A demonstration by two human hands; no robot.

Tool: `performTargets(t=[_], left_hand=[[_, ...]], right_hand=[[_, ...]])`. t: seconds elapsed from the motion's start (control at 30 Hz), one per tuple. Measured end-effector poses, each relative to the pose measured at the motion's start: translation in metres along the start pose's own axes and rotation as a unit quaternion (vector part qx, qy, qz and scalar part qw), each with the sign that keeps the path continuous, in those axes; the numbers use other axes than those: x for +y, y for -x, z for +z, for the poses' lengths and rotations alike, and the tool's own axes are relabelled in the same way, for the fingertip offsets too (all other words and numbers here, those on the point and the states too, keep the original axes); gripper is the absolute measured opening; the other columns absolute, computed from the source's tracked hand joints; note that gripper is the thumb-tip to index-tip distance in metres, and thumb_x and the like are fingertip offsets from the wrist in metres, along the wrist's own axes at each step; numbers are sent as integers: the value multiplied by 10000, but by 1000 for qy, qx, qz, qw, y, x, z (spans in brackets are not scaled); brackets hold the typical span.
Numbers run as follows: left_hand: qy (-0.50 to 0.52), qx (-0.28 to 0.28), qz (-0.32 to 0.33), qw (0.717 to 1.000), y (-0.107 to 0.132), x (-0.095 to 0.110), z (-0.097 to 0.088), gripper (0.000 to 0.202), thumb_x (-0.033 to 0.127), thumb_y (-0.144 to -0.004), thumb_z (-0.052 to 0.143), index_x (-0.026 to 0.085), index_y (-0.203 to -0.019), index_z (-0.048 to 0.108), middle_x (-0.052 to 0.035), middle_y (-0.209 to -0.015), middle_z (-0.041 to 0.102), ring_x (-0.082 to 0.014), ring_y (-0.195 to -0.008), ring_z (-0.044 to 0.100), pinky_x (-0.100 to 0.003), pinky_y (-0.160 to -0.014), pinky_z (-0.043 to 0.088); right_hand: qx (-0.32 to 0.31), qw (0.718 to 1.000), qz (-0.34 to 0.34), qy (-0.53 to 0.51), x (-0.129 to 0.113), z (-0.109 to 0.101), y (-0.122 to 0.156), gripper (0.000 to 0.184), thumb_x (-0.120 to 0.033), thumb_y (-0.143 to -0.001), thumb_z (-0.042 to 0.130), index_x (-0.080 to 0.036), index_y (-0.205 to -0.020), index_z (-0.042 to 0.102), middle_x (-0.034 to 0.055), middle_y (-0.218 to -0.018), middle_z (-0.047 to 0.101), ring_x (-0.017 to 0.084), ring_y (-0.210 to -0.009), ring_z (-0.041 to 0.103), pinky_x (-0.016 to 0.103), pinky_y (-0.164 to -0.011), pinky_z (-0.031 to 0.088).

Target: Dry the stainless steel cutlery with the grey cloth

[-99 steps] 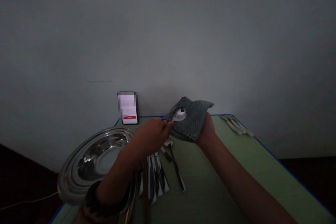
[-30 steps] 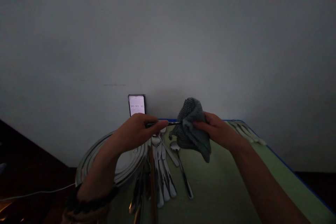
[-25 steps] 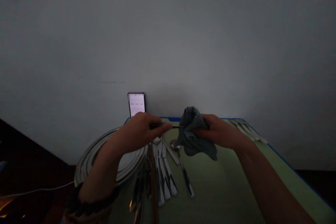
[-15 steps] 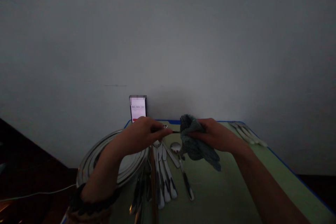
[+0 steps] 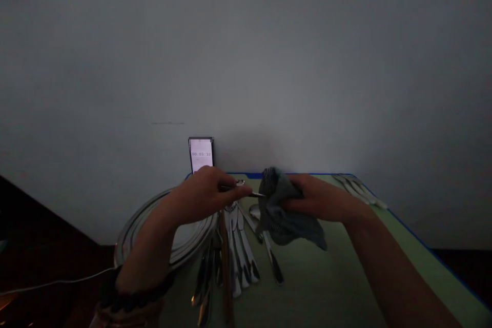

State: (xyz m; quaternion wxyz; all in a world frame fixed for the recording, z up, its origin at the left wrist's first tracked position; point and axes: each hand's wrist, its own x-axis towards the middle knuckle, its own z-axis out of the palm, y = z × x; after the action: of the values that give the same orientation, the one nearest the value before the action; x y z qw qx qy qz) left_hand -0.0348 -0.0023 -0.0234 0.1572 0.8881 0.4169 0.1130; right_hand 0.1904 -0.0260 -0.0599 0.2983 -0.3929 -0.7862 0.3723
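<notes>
My left hand point(image 5: 207, 189) pinches a thin metal piece of cutlery point(image 5: 258, 195). A shiny bit shows by the fingertips, but its kind is hard to make out. The other end runs into a grey-green cloth point(image 5: 284, 215), which my right hand point(image 5: 313, 196) grips bunched around it. Beneath the cloth, a spoon point(image 5: 273, 261) lies partly covered on the table. Left of it lie several metal utensils point(image 5: 242, 251) side by side, handles towards me. My left forearm passes over a round metal tray or plate point(image 5: 192, 251).
A phone point(image 5: 201, 155) showing a timer stands against the wall at the back. Several forks point(image 5: 361, 192) lie at the far right of the pale green table point(image 5: 326, 282), which has a blue edge. Wooden chopsticks point(image 5: 226, 271) and darker cutlery point(image 5: 203, 277) lie near the tray.
The cloth has shifted slightly left along the cutlery and hangs more spread, covering more of the spoon below. Both hands keep their grip. The view has tilted slightly.
</notes>
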Motion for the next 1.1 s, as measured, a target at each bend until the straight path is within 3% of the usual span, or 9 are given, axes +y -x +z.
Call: performTargets(t=[0.07, 0.17, 0.27, 0.37, 0.53, 0.63, 0.73, 0.87, 1.1], left_hand=[[-6, -24, 24, 999, -1, 3, 4, 515, 538, -825, 366, 140, -560, 556, 37, -475, 405, -68, -444, 333, -198, -435, 228], [-22, -17, 34, 999, -3, 7, 6, 514, 529, -832, 364, 140, -543, 535, 38, -475, 394, -69, -449, 328, -202, -443, 227], [-10, 9, 17, 1000, -5, 7, 3, 485, 508, -841, 362, 138, -599, 563, 35, -497, 427, -71, -466, 354, -197, -452, 240], [6, 56, 0, 998, -6, 5, 0, 463, 481, -850, 358, 138, -594, 534, 46, -489, 389, -68, -464, 345, -193, -459, 245], [-8, 123, -31, 992, -15, 17, 14, 454, 449, -864, 338, 151, -556, 488, 48, -461, 357, -82, -448, 360, -220, -467, 229], [-3, 139, -24, 990, -24, 34, 34, 409, 380, -889, 299, 157, -642, 537, 20, -514, 477, -102, -478, 435, -236, -498, 261], [12, 138, -11, 990, -30, 45, 51, 358, 306, -895, 271, 163, -709, 541, -17, -630, 575, -128, -567, 509, -249, -545, 302], [26, 107, -5, 994, -29, 40, 47, 341, 296, -881, 272, 164, -676, 511, -4, -619, 554, -124, -555, 496, -239, -525, 312], [35, 14, -9, 999, -8, 14, 1, 412, 440, -855, 331, 159, -674, 572, 18, -585, 528, -111, -553, 475, -219, -522, 335]], right_hand=[[-68, 996, 3, 58, -4, -6, 6, 266, -130, -719, 551, -216, -950, 651, -16, -869, 671, 155, -752, 592, 255, -676, 451], [-59, 994, 3, 88, -8, -11, 9, 234, -177, -751, 548, -223, -953, 658, -11, -856, 678, 168, -763, 600, 266, -677, 452], [39, 996, -9, 74, -6, -14, 5, 177, -219, -767, 549, -218, -894, 672, -11, -812, 682, 161, -728, 598, 259, -649, 445], [232, 972, -14, 28, 1, -9, -5, 131, -286, -744, 589, -188, -774, 670, -4, -720, 665, 153, -663, 577, 255, -606, 423], [471, 852, 0, -229, 12, 21, -29, 258, -419, -738, 570, -168, -758, 629, 0, -701, 630, 129, -634, 546, 255, -591, 417], [488, 749, -14, -448, 12, 36, -38, 252, -436, -732, 567, -186, -768, 575, -28, -680, 595, 105, -606, 541, 246, -597, 440], [489, 710, -13, -507, 10, 39, -42, 230, -414, -727, 576, -193, -781, 544, -37, -691, 590, 97, -597, 553, 242, -593, 459], [452, 743, -30, -493, 15, 28, -41, 201, -317, -702, 624, -177, -828, 554, -21, -736, 628, 115, -644, 587, 262, -644, 479], [164, 976, -19, -144, 25, -20, -5, 195, -295, -739, 603, -172, -889, 621, 14, -834, 673, 157, -772, 613, 303, -729, 480]])
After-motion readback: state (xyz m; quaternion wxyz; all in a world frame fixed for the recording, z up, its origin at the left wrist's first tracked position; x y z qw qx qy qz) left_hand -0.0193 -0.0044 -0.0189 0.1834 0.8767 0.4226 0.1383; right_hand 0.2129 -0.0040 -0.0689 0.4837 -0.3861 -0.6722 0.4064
